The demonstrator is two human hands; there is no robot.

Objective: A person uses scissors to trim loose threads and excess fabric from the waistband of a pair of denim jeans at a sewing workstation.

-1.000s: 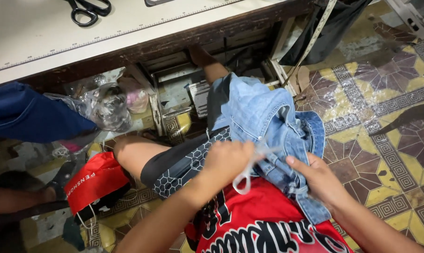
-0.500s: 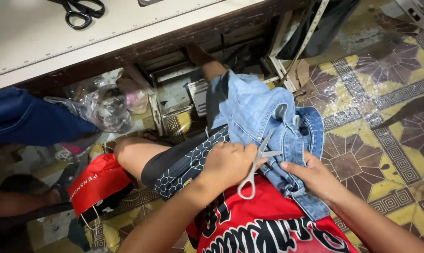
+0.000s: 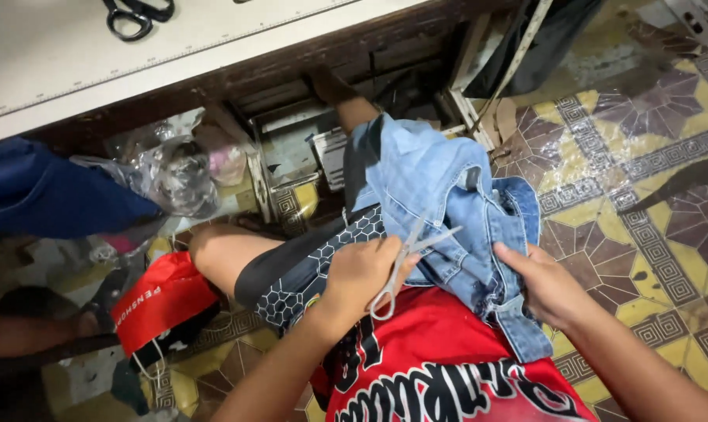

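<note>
The left hand (image 3: 362, 273) grips small silver scissors (image 3: 405, 262), blades apart at the denim garment (image 3: 455, 211). The right hand (image 3: 549, 285) clenches the cloth's edge — pulling it taut across the lap.

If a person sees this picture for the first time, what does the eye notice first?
First, the light blue denim garment spread over the person's lap at the centre. The left hand holds small silver scissors open against it, while the right hand grips its edge. Black scissors lie on the table above.
</note>
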